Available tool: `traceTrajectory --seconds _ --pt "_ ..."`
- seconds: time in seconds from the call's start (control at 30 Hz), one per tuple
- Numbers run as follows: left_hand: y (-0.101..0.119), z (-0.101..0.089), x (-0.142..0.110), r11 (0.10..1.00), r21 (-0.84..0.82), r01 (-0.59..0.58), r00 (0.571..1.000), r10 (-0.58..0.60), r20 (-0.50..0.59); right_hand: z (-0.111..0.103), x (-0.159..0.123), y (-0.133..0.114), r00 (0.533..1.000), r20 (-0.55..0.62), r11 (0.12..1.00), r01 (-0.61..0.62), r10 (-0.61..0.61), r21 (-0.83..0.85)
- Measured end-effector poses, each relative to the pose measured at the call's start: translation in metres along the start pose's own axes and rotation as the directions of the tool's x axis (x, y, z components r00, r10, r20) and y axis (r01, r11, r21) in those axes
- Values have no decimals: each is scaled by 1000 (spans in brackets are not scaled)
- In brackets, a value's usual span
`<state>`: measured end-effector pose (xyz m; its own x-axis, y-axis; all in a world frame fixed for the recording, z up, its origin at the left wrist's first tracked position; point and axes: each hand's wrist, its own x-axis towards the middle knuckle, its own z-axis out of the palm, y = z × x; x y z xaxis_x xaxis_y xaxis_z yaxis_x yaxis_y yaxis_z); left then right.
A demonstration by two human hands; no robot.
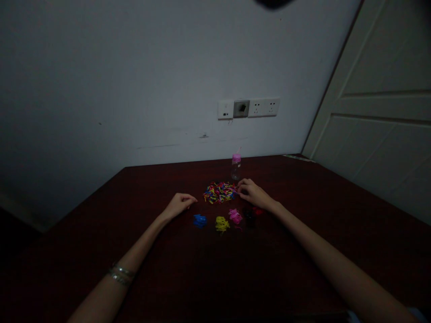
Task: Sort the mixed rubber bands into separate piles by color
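Note:
A mixed heap of small colourful pieces (219,192) lies on the dark red-brown table (168,260). In front of it sit small sorted piles: blue (200,220), yellow (221,224), pink (235,216), a dark one (249,215) and red (258,211). My right hand (254,194) rests at the heap's right edge, fingers curled and pinched against the pieces. My left hand (178,204) lies on the table left of the heap, fingers curled loosely, not touching the pieces. Bracelets (120,273) circle my left forearm.
A small clear bottle with a pink cap (236,166) stands just behind the heap. A row of wall sockets (248,108) is on the white wall behind the table. A white door (380,116) stands at the right.

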<state>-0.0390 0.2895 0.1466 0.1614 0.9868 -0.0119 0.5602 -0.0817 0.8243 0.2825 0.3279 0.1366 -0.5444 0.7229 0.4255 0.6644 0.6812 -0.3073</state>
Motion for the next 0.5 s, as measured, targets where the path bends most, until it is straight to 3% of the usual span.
traceTrajectory --seconds 0.27,0.5 --pt "18 2 -2 999 -45 -30 996 26 -83 -4 2 -2 998 -58 999 -14 16 37" --pt "53 25 21 975 -27 -219 975 218 -39 -5 9 -11 990 -142 991 6 13 131"
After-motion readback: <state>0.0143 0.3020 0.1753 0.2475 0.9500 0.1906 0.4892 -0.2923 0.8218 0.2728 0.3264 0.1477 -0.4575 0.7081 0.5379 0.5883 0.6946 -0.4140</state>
